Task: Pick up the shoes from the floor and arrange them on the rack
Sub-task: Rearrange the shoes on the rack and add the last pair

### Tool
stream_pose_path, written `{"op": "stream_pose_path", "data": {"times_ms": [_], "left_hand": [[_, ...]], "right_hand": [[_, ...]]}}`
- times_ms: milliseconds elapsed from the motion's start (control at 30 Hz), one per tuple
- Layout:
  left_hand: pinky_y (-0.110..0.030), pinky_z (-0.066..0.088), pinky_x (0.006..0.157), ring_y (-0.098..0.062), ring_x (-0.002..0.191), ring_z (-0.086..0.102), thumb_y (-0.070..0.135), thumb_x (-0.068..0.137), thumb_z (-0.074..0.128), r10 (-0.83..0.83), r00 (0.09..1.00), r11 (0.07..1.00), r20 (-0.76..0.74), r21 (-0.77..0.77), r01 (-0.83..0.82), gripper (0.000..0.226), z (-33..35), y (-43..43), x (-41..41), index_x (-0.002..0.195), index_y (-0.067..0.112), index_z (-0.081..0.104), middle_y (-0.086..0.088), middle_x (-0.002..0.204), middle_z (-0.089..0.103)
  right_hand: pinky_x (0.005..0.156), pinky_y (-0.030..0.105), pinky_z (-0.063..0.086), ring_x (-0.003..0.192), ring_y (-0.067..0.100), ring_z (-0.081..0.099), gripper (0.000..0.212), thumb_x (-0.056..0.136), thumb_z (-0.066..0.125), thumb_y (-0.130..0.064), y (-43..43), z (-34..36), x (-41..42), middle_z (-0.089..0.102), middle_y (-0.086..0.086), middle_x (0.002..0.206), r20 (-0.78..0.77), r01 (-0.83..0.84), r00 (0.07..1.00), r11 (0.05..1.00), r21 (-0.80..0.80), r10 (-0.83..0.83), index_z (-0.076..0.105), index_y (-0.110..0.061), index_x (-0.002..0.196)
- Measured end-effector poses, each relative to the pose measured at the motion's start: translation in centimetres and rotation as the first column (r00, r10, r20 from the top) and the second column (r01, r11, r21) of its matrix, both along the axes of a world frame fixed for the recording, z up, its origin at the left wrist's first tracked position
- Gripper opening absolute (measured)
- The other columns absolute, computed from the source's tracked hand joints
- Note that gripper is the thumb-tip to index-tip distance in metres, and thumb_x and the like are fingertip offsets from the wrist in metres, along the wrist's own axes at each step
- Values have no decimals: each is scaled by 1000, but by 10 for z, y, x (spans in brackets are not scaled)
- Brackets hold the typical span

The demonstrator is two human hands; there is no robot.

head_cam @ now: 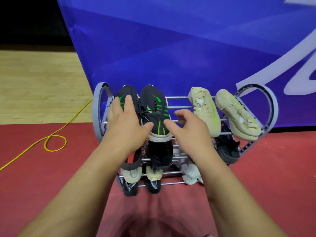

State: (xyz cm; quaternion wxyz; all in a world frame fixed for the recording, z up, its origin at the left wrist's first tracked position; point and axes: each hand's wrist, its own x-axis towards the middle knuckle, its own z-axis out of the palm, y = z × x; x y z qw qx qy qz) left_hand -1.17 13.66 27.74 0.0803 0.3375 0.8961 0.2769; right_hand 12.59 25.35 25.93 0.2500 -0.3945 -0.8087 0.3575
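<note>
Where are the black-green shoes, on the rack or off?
On. Both black-green shoes lie side by side across the top bars of the rack.

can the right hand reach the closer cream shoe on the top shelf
Probably yes: the right hand is open, and only bare rack bars lie between it and the cream shoe.

A black pair with green stripes (153, 106) is set side by side, centre-left, on the top tier of the grey barred rack (184, 97); a cream pair (206, 110) is laid centre-right.
</note>
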Motion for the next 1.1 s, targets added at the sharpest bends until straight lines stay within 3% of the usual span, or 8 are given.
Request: {"op": "stream_pose_path", "data": {"times_ms": [100,200,267,367,500,700,933,1100], "left_hand": [[-38,39,109,-22,129,45,37,90,65,-73,988,947,-137,301,112,57,18,20,32,142,24,46,-3,140,48],[-30,50,77,-9,82,63,28,90,61,-251,967,918,40,326,224,11,14,41,65,99,28,67,10,88,69],[-29,47,65,-14,70,62,30,89,60,-315,938,929,145,250,273,15,-1,56,81,80,20,67,4,71,68],[-36,56,69,-23,68,68,39,89,61,-330,876,943,351,169,287,34,-27,81,96,76,8,65,-3,69,72],[-36,58,60,-26,65,71,52,92,63,-173,585,985,792,145,95,50,-39,104,116,98,2,65,-15,86,75],[-35,61,65,-30,83,77,56,93,61,-173,258,970,951,210,-124,52,-56,128,134,114,8,61,-16,98,77],[-34,63,73,-25,87,77,23,102,51,-233,271,915,934,305,-264,24,-56,131,137,109,3,63,-14,92,79],[-28,49,53,-19,57,64,22,94,48,-288,497,777,818,503,-379,22,-32,118,115,94,5,62,-9,67,72]], "right_hand": [[66,36,53,74,23,66,25,92,63,-42,21,10,29,69,3,78,-199,178,961,980,-90,-193,64,-18,84],[59,44,51,60,34,59,37,91,58,-44,44,7,64,61,11,65,-300,263,890,925,-274,-342,55,-12,71],[51,35,40,53,23,46,30,93,58,-35,56,6,86,50,12,63,-337,281,847,885,-372,-411,55,-13,73],[47,29,31,48,18,38,25,93,58,-30,69,7,115,45,8,61,-318,342,803,827,-447,-504,52,-15,73],[45,28,29,44,19,35,30,90,61,-30,84,3,144,44,5,55,-295,400,754,767,-501,-586,49,-15,67],[43,26,26,44,18,30,35,91,61,-31,92,-3,154,40,8,55,-267,387,753,733,-559,-601,45,-17,63],[43,27,30,43,18,36,35,95,60,-31,87,3,142,45,7,55,-310,322,797,798,-510,-519,53,-11,67],[44,27,37,45,17,43,35,96,58,-35,85,2,133,51,2,54,-316,268,828,822,-502,-463,53,-16,67]]}}
